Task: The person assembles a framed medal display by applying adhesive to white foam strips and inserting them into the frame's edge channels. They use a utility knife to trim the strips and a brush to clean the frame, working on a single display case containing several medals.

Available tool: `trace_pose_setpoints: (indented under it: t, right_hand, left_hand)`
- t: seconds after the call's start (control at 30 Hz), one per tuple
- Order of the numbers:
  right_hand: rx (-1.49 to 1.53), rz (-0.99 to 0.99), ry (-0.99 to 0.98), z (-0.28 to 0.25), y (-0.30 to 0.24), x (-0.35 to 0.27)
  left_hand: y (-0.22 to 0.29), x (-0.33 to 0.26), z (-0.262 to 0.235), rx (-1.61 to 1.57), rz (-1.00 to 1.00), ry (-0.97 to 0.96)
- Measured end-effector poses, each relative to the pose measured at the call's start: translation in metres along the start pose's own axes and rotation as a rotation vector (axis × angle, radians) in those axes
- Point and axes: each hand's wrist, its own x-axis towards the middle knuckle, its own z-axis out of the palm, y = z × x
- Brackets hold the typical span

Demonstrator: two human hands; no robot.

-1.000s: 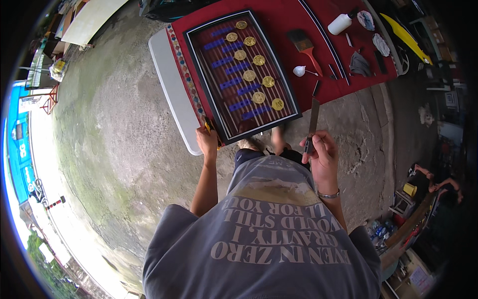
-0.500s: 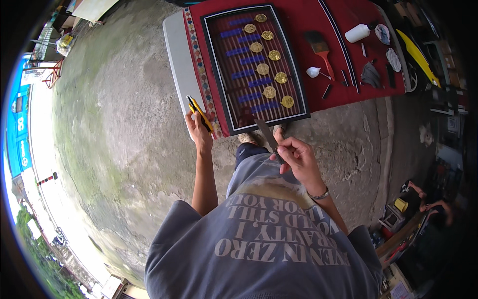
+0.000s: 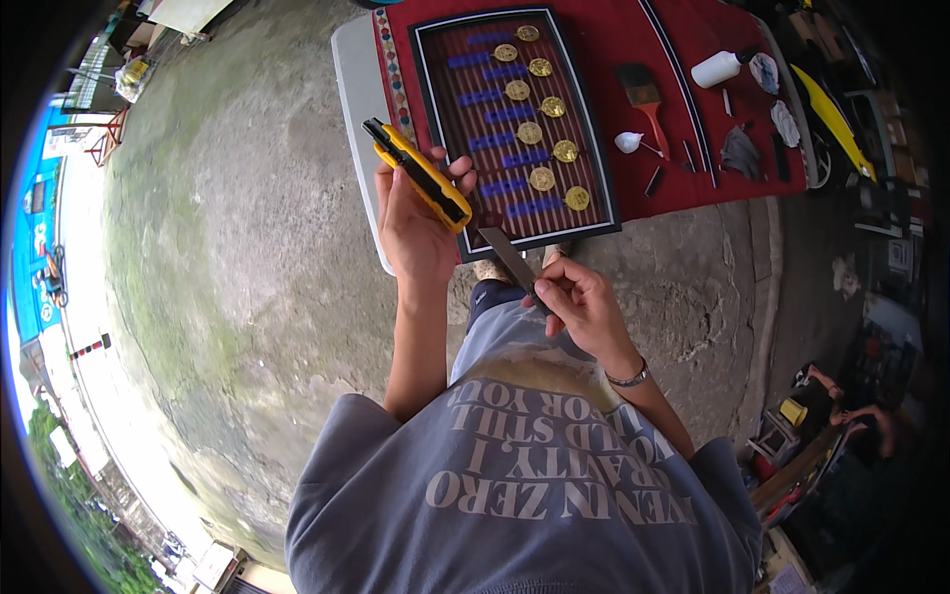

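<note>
My left hand (image 3: 411, 233) is raised, palm up, with a yellow and black utility knife (image 3: 431, 185) lying across it, thumb against its side. My right hand (image 3: 584, 309), lower and to the right, pinches the dark end of a flat grey metal blade (image 3: 508, 255). The blade's free end points up and left, a little apart from the knife. Beyond both hands lies a black display frame (image 3: 569, 238) with a white inner line. Several gold medals (image 3: 551, 107) on blue ribbons sit inside it in two columns.
Red cloth (image 3: 604, 45) covers the table, whose pale edge (image 3: 356, 89) shows at left. Right of the frame lie a paintbrush (image 3: 641, 89), a white bottle (image 3: 715, 68), a long dark strip (image 3: 683, 89) and a grey rag (image 3: 740, 153). Another person's arm (image 3: 871, 411) shows at lower right.
My left hand has come nearer and to the right with the utility knife, closer to the blade. My right hand has shifted slightly left, still pinching the blade.
</note>
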Motion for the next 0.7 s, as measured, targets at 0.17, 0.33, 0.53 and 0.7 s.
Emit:
trace_pose_setpoints:
  t: [0.17,0.33,0.53,0.7]
  right_hand:
    - [0.031,-0.005,0.022,-0.001,-0.007,-0.001]
    - [0.04,0.018,0.028,-0.005,-0.017,0.002]
    - [0.04,0.009,0.046,-0.008,-0.022,0.003]
    - [0.02,0.015,0.026,-0.007,-0.026,0.005]
  left_hand:
    - [-0.002,0.002,-0.011,-0.349,-0.045,-0.34]
    - [-0.001,-0.006,0.004,-0.413,-0.122,-0.364]
    - [0.002,-0.009,0.011,-0.443,-0.123,-0.384]
    - [0.002,-0.008,0.013,-0.413,-0.115,-0.4]
